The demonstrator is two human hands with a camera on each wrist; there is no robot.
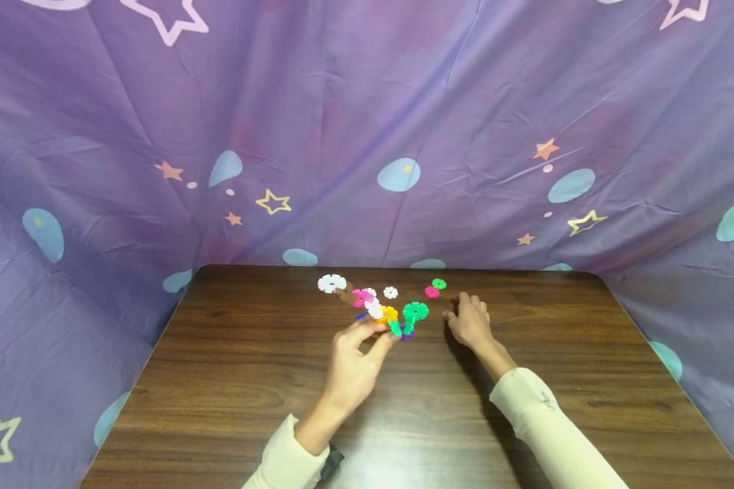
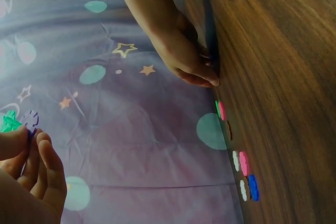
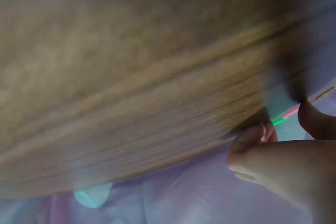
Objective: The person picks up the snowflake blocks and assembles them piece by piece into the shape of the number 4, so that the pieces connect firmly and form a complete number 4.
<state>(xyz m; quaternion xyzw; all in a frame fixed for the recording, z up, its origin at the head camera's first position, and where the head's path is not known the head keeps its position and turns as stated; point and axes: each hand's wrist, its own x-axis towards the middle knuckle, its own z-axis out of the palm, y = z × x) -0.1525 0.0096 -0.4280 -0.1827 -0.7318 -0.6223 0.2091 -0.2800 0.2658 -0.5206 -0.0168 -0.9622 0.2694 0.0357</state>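
Note:
My left hand (image 1: pixel 355 363) pinches a built piece of interlocking flower-shaped plastic discs (image 1: pixel 415 311) between thumb and fingers, above the table. Green, orange, white and purple discs show around the fingertips in the head view. In the left wrist view, a purple disc (image 2: pixel 30 121) stands up from the pinch beside a green one. My right hand (image 1: pixel 471 322) is low at the table's far part, with thumb and fingers apart. Just to its left lie a loose pink disc (image 1: pixel 431 292) and a green disc (image 1: pixel 439 284). Nothing shows between the right fingers.
More loose discs lie on the brown wooden table (image 1: pixel 251 394), among them a white one (image 1: pixel 391 293) and a blue one (image 2: pixel 253 187). Some overlap the built piece in the head view. A purple patterned cloth (image 1: pixel 342 136) hangs behind the table and along its sides.

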